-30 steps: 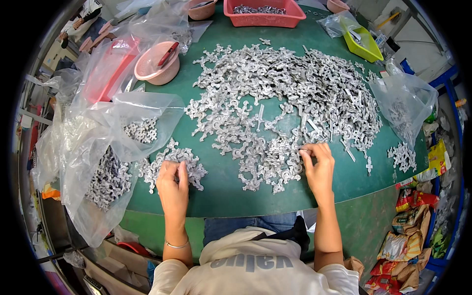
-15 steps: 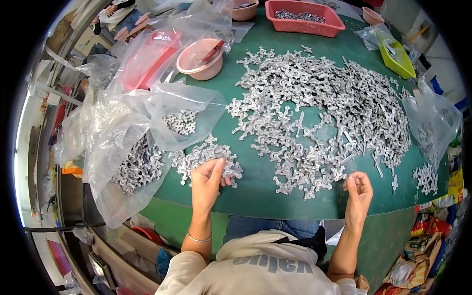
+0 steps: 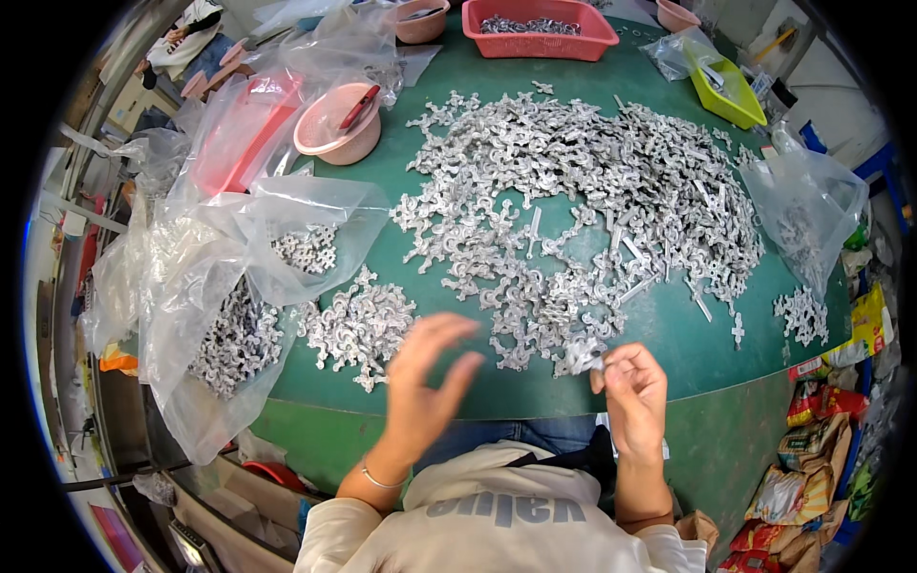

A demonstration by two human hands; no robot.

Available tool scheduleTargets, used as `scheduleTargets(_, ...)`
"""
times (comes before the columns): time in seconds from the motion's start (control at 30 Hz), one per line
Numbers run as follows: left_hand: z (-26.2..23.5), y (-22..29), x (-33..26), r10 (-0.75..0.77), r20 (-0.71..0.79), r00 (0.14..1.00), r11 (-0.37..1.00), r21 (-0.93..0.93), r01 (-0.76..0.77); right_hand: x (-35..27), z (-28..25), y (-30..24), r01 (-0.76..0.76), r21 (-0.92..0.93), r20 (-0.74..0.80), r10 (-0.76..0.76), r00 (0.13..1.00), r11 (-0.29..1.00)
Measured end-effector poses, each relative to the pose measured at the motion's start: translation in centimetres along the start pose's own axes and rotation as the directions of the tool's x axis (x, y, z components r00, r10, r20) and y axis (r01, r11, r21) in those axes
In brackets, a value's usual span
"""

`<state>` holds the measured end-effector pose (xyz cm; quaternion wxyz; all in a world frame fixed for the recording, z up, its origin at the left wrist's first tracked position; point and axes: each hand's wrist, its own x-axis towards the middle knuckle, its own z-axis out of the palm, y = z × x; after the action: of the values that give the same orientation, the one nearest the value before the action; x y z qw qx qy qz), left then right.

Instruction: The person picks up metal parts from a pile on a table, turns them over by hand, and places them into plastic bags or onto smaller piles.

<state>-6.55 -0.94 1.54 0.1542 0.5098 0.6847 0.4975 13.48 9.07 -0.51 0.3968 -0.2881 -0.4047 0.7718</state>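
Observation:
My left hand (image 3: 427,372) is in the air above the table's near edge, thumb and fingers apart, holding nothing. Just left of it lies a small pile of grey metal parts (image 3: 355,323). My right hand (image 3: 634,393) is closed in a pinch on a small silvery-grey metal part (image 3: 581,357), which is blurred and sticks out toward the left hand. Beyond both hands spreads a large heap of similar lobed metal parts (image 3: 573,143), with a few straight metal strips (image 3: 534,232) among them.
Clear plastic bags (image 3: 215,248) with more parts lie at left, another bag (image 3: 807,215) at right. Farther back are a pink bowl (image 3: 336,143) with a red-handled tool, a pink tray (image 3: 540,46) and a yellow-green basket (image 3: 728,95). Another person (image 3: 186,38) is at far left.
My left hand has left the small pile, moved right toward my right hand and opened. The right hand has moved left, with a metal part now showing at its fingertips. The view has shifted.

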Motion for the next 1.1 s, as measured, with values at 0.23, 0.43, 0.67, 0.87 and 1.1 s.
scheduleTargets(0.23, 3.2, 2.8, 0.3, -0.05, 0.309, 0.95, 0.826, -0.522, 0.214, -0.9, 0.9, -0.1, -0.032, 0.05, 0.055, 0.029, 0.998, 0.998)
scheduleTargets(0.43, 4.2, 2.1, -0.2, -0.133, 0.293, 0.947, 0.729, -0.619, 0.294, -1.3, 2.3, -0.5, 0.188, -0.364, -0.016, -0.208, 0.978, 0.912)
scheduleTargets(0.67, 4.7, 1.6, -0.4, -0.344, 0.467, 0.815, 0.43, -0.693, 0.579, -1.3, 1.4, -0.2, 0.144, -0.286, 0.059, -0.133, 0.989, 0.947)
scheduleTargets(0.87, 4.7, 1.7, -0.2, -0.376, 0.585, 0.718, 0.219, -0.697, 0.683, -1.3, 1.3, -0.2, 0.074, -0.19, 0.066, -0.062, 0.996, 0.979)
scheduleTargets(1.1, 4.7, 1.8, -0.1, -0.373, 0.633, 0.678, 0.136, -0.685, 0.715, -1.6, 1.5, -0.2, 0.095, -0.163, 0.071, -0.084, 0.994, 0.982)
